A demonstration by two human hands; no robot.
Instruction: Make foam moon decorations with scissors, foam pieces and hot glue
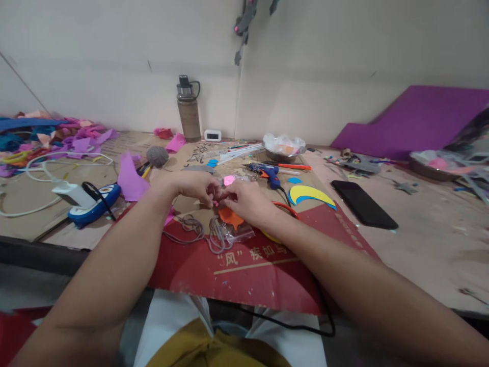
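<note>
My left hand [199, 185] and my right hand [245, 200] meet over the middle of the cardboard, thumbs and fingertips pinched close together. Tiny pink pieces [216, 203] show at the fingertips; their exact kind is too small to tell. Just below my right hand lies an orange foam shape [230, 218] on a clear plastic bag [242, 235]. Loops of grey cord [190, 229] are spread in front of my left hand. Behind the hands is a bright pink piece [229, 180]. A blue glue gun [270, 176] lies beyond my right hand.
Yellow and blue crescents [311, 195] and a black phone [362, 204] lie to the right. A blue power strip [93, 206], grey yarn ball [157, 156] and purple scrap [130, 178] are left. A bottle [189, 114] and metal bowl [284, 152] stand behind.
</note>
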